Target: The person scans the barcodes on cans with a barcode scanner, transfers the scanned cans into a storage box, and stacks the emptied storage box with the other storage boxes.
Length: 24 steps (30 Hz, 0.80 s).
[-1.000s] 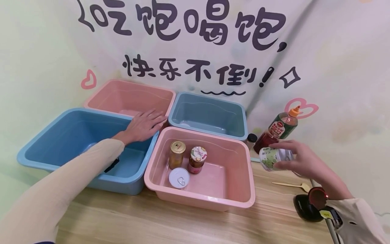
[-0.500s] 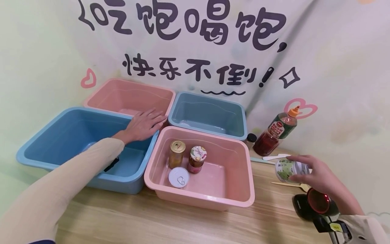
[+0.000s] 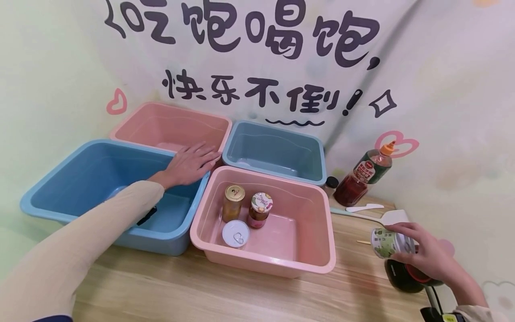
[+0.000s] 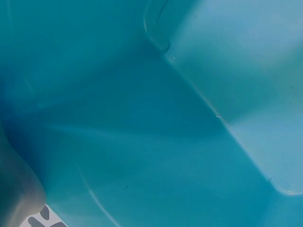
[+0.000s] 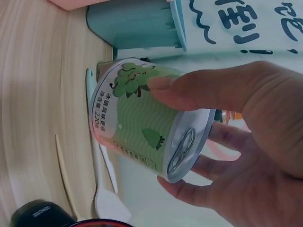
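My right hand grips a green and white tin can at the right side of the head view. In the right wrist view the can lies tilted between thumb and fingers, its silver pull-tab end toward the palm. My left hand lies with straight fingers across the right rim of the large blue bin. Inside the near pink bin stand a gold can, a jar with a patterned lid and a can with a white pull-tab top.
Behind are another pink bin and a smaller blue bin. A red sauce bottle, a black-capped bottle, a white spatula and a black object with a red ring stand or lie at the right.
My right hand has carried the green and white can rightward and nearer to me, uncovering the spatula and now overlapping the black object. The left hand stays in place.
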Tool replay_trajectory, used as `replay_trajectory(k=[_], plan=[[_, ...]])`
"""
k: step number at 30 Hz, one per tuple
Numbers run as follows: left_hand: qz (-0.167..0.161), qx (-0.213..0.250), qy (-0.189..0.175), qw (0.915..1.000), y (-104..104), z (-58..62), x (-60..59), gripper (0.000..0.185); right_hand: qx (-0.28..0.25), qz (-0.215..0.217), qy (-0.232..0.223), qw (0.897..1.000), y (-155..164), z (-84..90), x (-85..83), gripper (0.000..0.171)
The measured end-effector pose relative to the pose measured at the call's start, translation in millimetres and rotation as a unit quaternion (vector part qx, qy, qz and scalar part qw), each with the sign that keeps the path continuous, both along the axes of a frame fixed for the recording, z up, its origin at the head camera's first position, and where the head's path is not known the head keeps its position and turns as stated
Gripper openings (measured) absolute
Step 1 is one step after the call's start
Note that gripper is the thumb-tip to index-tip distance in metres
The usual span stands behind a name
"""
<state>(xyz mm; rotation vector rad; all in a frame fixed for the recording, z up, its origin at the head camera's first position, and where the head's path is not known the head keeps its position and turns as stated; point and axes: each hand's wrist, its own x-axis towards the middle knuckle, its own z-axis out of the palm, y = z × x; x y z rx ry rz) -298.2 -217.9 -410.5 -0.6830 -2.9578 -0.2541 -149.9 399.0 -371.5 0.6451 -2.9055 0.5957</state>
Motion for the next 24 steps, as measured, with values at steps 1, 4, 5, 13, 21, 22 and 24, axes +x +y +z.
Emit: replay_trajectory(k=[1,4,5,13,21,22,24], plan=[[-0.001,-0.001,0.002,1.0000,-0.1,-0.1,-0.5,0.054,-0.005,0.003,0.001,1.000,1.4,-2.3,0.7,0.063],[-0.002,-0.004,0.006,1.0000,-0.5,-0.1,-1.2,0.053,-0.010,0.000,-0.003,1.000,4.0,-6.8,2.4,0.063],[-0.002,-0.004,0.007,1.0000,-0.6,0.1,-1.3,0.053,-0.010,0.000,-0.004,1.000,5.0,-7.7,2.9,0.062],[-0.002,0.001,0.005,1.0000,0.0,1.2,0.6,0.053,-0.024,0.015,0.007,1.000,9.6,-16.0,6.6,0.062],[-0.003,0.002,0.005,1.0000,0.7,1.3,1.6,0.054,-0.019,0.018,0.024,0.999,6.6,-14.1,-2.3,0.062],[-0.003,0.002,0.004,1.0000,0.6,1.2,1.3,0.054,-0.017,0.019,0.027,0.999,5.2,-12.2,-4.6,0.062],[-0.002,0.002,0.003,1.0000,0.3,0.9,1.2,0.054,-0.013,0.025,0.030,0.999,1.3,-6.7,-8.8,0.063]])
